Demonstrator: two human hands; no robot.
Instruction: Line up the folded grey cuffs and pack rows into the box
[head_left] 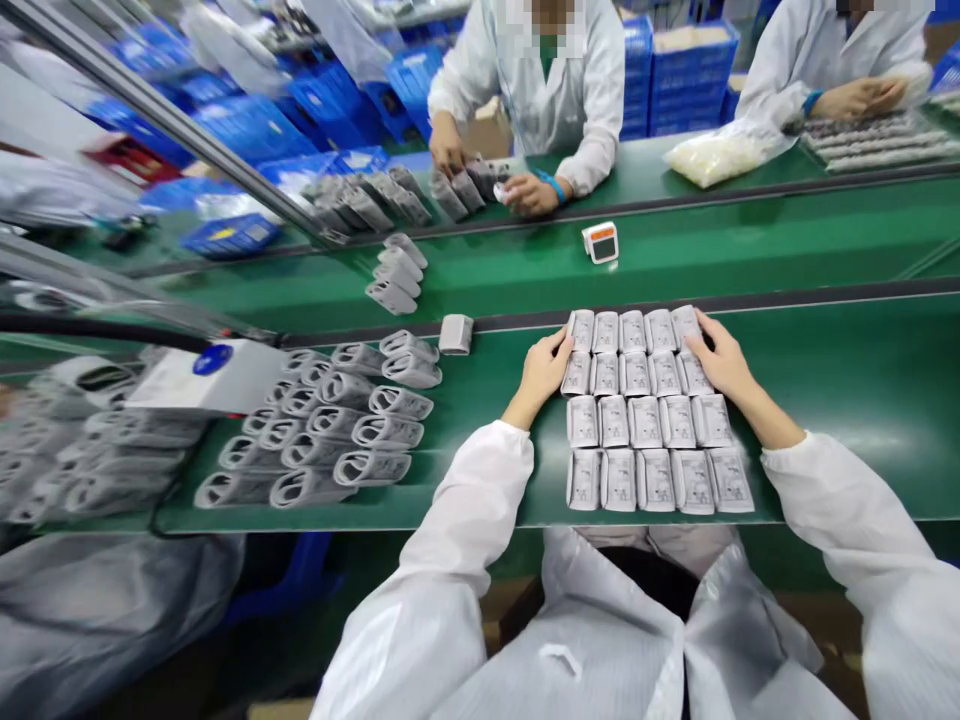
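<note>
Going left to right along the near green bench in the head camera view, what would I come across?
White machine → rolled grey cuffs → grey block → left hand → printed packets

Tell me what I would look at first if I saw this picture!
You'd probably spot the neat block of flat white packets first, four rows of five on the green belt, with the left hand and right hand at its sides. Next come the curled grey bands piled to its left. Farther off, bright blue crates stand near a co-worker in a white coat.
</note>
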